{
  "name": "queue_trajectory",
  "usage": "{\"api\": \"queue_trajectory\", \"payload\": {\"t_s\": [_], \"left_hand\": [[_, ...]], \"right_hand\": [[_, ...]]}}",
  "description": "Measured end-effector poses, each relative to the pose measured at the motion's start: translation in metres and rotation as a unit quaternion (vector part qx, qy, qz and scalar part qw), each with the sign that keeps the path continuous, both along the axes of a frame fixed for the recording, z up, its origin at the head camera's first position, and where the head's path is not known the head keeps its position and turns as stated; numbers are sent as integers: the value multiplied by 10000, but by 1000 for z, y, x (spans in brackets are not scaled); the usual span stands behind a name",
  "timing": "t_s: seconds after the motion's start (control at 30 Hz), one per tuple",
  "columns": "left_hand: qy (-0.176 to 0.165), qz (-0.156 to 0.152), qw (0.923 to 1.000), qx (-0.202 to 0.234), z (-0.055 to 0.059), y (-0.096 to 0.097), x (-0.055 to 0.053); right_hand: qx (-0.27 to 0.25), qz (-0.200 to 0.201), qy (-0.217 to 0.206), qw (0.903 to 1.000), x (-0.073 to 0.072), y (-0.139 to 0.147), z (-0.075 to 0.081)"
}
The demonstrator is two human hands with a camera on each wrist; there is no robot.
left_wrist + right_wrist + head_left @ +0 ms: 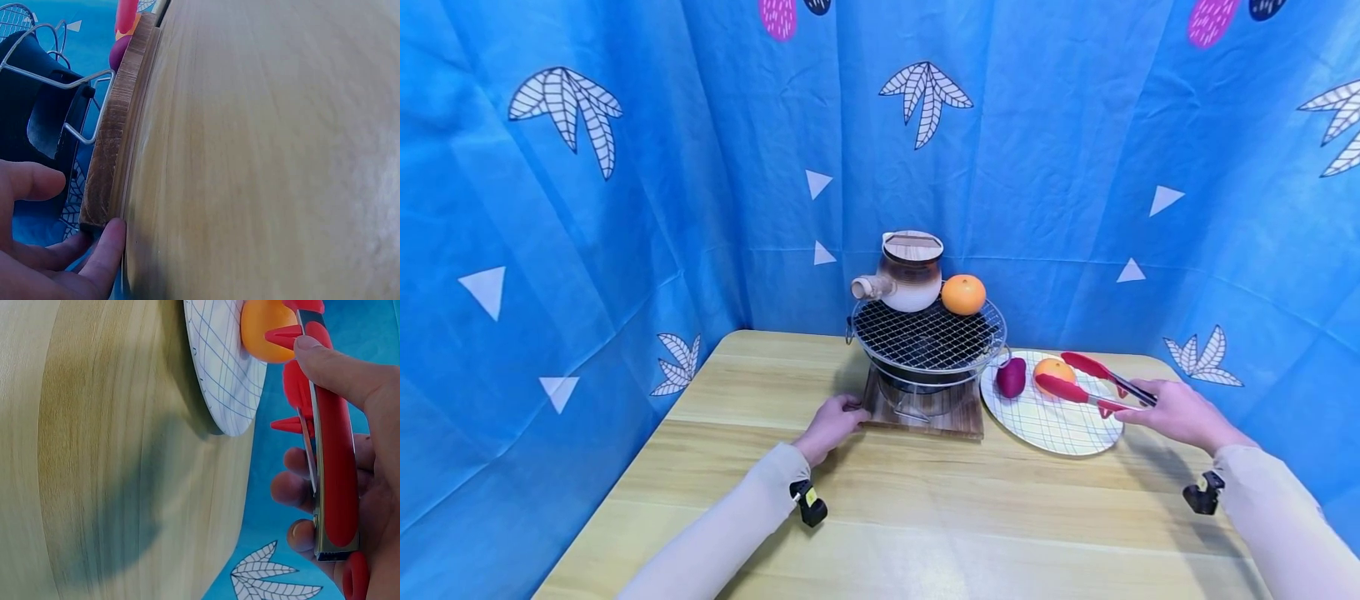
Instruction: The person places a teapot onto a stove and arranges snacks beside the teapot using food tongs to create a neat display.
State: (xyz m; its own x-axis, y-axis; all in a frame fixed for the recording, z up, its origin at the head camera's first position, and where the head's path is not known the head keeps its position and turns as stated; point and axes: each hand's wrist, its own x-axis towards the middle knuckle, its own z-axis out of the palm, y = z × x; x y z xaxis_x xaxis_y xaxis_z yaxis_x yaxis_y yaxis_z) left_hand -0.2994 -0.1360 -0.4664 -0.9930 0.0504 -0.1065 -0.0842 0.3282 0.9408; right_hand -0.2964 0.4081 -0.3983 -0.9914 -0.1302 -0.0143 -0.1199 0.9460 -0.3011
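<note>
My left hand (832,427) touches the left end of a dark wooden board (887,421). In the left wrist view its fingertips (112,232) rest at the board's corner, the thumb apart from it. On the board stands a small black grill stove (917,375) with a round wire rack (925,337). With my right hand (1187,414) I grip red-handled tongs (337,469), their red tips spread over an orange (1049,372). That orange lies on a white checked plate (1060,429) beside a dark purple fruit (1011,377).
A clay pot (917,287) with a wooden lid and side handle stands on the rack, next to another orange (964,295). Blue patterned curtain (1037,167) surrounds the back and sides of the wooden table (925,517).
</note>
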Motion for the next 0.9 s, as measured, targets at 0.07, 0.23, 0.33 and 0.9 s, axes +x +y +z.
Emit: {"api": "queue_trajectory", "payload": {"t_s": [0.07,0.23,0.33,0.9], "left_hand": [[11,-17,10000,18,0,0,0],[32,-42,10000,38,-1,0,-1],[63,-61,10000,30,-1,0,-1],[81,-32,10000,25,-3,0,-2]], "right_hand": [[-18,-2,10,10000,0,1,-1],[4,-6,54,10000,-2,2,-6],[51,-1,88,9999,-3,2,-7],[155,5,205,9997,-3,4,-11]]}}
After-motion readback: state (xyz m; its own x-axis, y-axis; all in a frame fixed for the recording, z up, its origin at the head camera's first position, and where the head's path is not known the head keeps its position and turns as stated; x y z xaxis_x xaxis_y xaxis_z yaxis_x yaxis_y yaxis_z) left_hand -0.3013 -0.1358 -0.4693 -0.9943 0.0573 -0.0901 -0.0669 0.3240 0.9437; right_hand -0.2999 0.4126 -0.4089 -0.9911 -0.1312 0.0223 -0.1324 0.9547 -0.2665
